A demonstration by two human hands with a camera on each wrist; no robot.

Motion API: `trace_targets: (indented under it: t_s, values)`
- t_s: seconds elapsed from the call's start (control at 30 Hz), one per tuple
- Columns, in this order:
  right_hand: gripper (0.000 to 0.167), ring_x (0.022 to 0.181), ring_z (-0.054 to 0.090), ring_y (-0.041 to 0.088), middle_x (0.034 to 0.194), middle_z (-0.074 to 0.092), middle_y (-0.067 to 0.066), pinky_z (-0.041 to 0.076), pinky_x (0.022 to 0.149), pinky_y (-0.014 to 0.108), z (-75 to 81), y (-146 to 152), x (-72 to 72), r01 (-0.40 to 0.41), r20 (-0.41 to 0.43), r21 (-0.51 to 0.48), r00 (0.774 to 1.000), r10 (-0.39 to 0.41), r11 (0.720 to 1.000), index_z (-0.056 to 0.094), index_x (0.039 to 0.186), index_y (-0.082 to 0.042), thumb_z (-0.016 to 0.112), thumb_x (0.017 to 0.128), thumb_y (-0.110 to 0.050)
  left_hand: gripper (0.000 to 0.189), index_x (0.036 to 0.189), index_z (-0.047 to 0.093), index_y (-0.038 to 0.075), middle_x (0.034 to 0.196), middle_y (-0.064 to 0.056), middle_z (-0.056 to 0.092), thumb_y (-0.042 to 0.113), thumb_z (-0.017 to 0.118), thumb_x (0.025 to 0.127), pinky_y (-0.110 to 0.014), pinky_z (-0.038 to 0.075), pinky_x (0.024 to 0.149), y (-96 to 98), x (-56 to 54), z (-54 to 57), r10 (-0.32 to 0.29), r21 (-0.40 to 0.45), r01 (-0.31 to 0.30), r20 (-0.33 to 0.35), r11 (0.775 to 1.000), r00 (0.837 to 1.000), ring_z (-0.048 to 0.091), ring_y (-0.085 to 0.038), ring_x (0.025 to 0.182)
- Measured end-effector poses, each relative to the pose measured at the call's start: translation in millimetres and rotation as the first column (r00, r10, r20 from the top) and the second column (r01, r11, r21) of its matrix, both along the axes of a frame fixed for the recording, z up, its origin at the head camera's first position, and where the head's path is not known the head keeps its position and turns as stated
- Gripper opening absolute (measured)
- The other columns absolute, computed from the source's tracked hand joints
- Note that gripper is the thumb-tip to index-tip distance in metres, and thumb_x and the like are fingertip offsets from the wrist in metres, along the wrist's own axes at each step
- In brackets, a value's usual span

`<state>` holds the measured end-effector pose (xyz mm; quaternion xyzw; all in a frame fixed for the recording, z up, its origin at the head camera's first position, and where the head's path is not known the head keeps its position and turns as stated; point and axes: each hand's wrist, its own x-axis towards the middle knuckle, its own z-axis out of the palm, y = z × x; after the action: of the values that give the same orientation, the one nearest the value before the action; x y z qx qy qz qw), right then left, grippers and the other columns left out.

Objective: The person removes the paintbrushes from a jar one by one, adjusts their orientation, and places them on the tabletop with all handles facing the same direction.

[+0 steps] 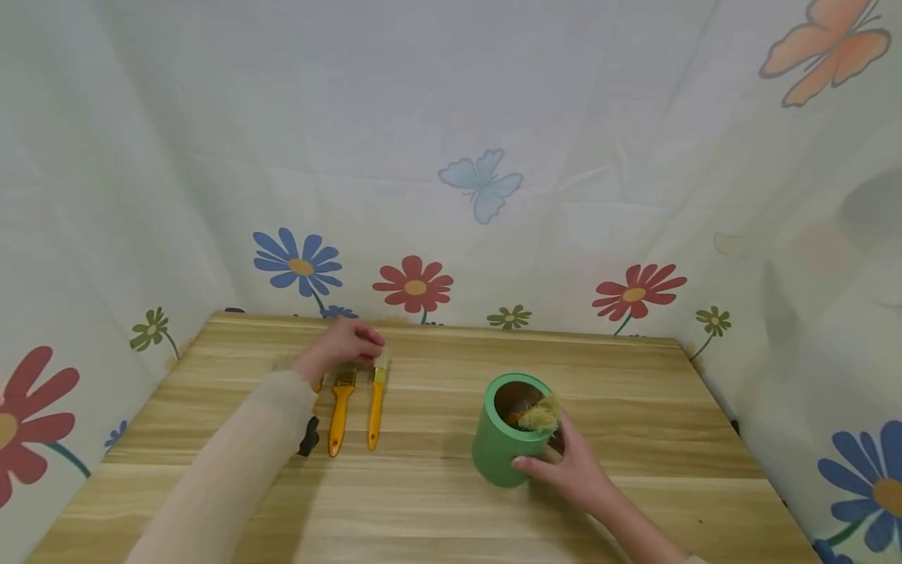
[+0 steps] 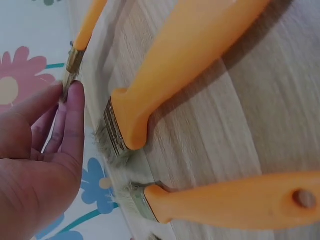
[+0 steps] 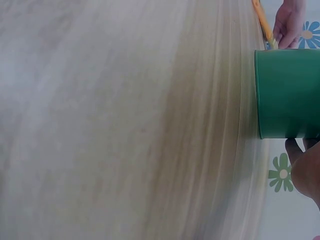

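Stretching the left arm (image 1: 232,462) forward over the bench (image 1: 437,509); pinching a thin yellow brush (image 1: 377,407) by its hairs in the left grip (image 1: 344,342), almost closed, just right of a wide brush (image 1: 340,415); reaching in from the right with the other arm (image 1: 634,529); holding a green cup (image 1: 496,450) by its side in the right grip (image 1: 574,470), curled part way round, well to the right of both brushes, with pale hairs (image 1: 541,416) poking out the top.

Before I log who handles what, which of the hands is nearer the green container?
Right: the right hand grips the green container. The left hand, off to its left, pinches a slim yellow-handled brush.
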<state>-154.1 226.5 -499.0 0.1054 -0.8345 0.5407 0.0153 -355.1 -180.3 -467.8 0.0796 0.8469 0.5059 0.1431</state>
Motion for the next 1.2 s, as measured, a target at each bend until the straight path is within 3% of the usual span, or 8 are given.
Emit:
trace_targets:
  t_s: [0.27, 0.47, 0.6, 0.77, 0.97, 1.2]
  values:
    - [0.095, 0.143, 0.053, 0.038, 0.154, 0.056, 0.012, 0.047, 0.115, 0.051, 0.1, -0.9, 1.4, -0.006, -0.001, 0.001, 1.0, 0.006, 1.0, 0.041, 0.162, -0.016, 0.095, 0.084, -0.022, 0.019, 0.114, 0.072, -0.011, 0.106, -0.02, 0.073, -0.002, 0.074, 0.098, -0.037, 0.066, 0.081, 4.8, -0.7, -2.9, 0.021, -0.096, -0.025, -0.043, 0.995, 0.999, 0.074, -0.023, 0.082]
    - [0.095, 0.145, 0.051, 0.04, 0.156, 0.054, 0.014, 0.045, 0.116, 0.057, 0.4, -2.3, 0.8, -0.017, -0.004, -0.009, 1.0, 0.017, 1.0, 0.04, 0.162, -0.015, 0.094, 0.084, -0.021, 0.016, 0.112, 0.074, -0.007, 0.103, -0.016, 0.073, 0.0, 0.075, 0.098, -0.034, 0.065, 0.079, 4.5, -5.0, -9.0, 0.043, -0.161, -0.056, -0.081, 0.985, 0.996, 0.071, -0.02, 0.079]
    - [0.094, 0.145, 0.05, 0.041, 0.156, 0.054, 0.013, 0.043, 0.117, 0.059, -0.3, -2.7, -0.2, -0.024, 0.0, -0.019, 1.0, 0.024, 1.0, 0.04, 0.162, -0.017, 0.094, 0.085, -0.02, 0.017, 0.112, 0.074, -0.006, 0.102, -0.016, 0.073, 0.004, 0.076, 0.098, -0.035, 0.064, 0.079, 2.9, -2.3, -6.1, 0.041, -0.198, -0.064, -0.121, 0.978, 0.992, 0.071, -0.024, 0.081]
    - [0.093, 0.145, 0.051, 0.041, 0.156, 0.054, 0.014, 0.044, 0.117, 0.06, -0.9, -2.8, -0.9, -0.032, -0.009, -0.016, 0.999, 0.032, 0.999, 0.041, 0.162, -0.017, 0.094, 0.085, -0.021, 0.019, 0.113, 0.075, -0.002, 0.102, -0.015, 0.074, 0.011, 0.076, 0.099, -0.035, 0.061, 0.08, -2.5, 2.0, 7.8, 0.001, -0.262, -0.054, -0.198, 0.963, 0.98, 0.068, -0.028, 0.085]
    - [0.092, 0.144, 0.052, 0.04, 0.155, 0.055, 0.014, 0.045, 0.115, 0.06, -0.5, -1.7, -0.7, -0.025, -0.024, -0.004, 0.999, 0.025, 1.0, 0.043, 0.161, -0.016, 0.094, 0.085, -0.021, 0.029, 0.122, 0.074, -0.001, 0.114, -0.015, 0.076, 0.018, 0.078, 0.1, -0.043, 0.062, 0.092, -2.3, 8.8, 31.3, -0.074, -0.23, 0.012, -0.263, 0.973, 0.962, 0.071, -0.031, 0.099]
    - [0.091, 0.144, 0.052, 0.04, 0.155, 0.055, 0.013, 0.045, 0.116, 0.06, -1.9, 0.5, 0.2, -0.02, -0.014, -0.002, 1.0, 0.02, 1.0, 0.042, 0.161, -0.015, 0.093, 0.086, -0.021, 0.042, 0.133, 0.073, 0.011, 0.125, -0.008, 0.076, 0.025, 0.084, 0.095, -0.046, 0.059, 0.102, 14.1, 31.0, 62.5, -0.172, -0.19, 0.119, -0.292, 0.975, 0.941, 0.07, -0.028, 0.115]
